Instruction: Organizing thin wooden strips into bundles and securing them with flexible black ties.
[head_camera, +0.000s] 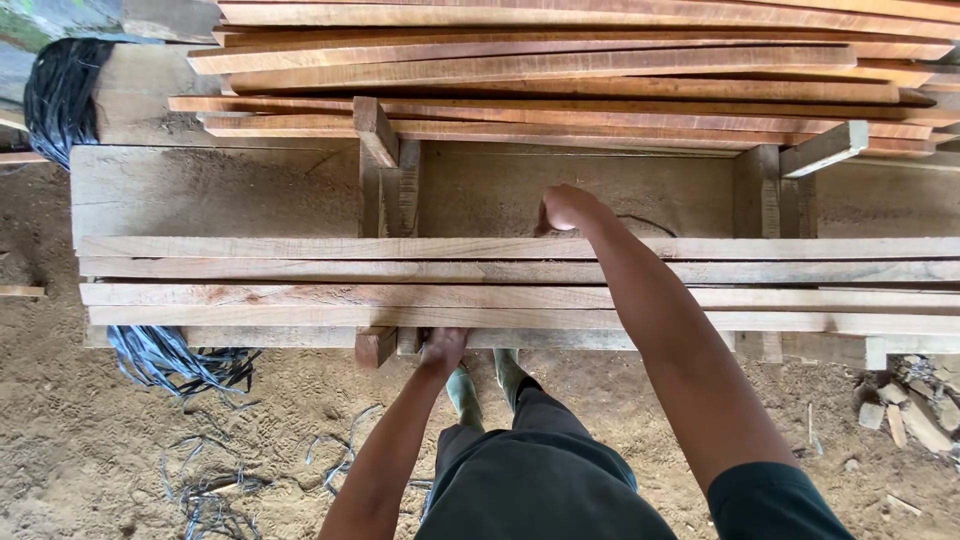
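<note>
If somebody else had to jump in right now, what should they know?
Left hand: curled on the near edge of the pale planks, apparently gripping it.
Right hand: over the planks' far edge, fingers hidden.
The planks lie side by side on wooden supports. Reddish boards are stacked behind; black strapping sits at the left.
Nothing is lifted; the planks lie flat.

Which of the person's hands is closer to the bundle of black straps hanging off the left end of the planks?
Left. The left hand grips the near edge of the pale planks, right of the black straps. The right hand reaches over the planks' far edge, farther right.
</note>
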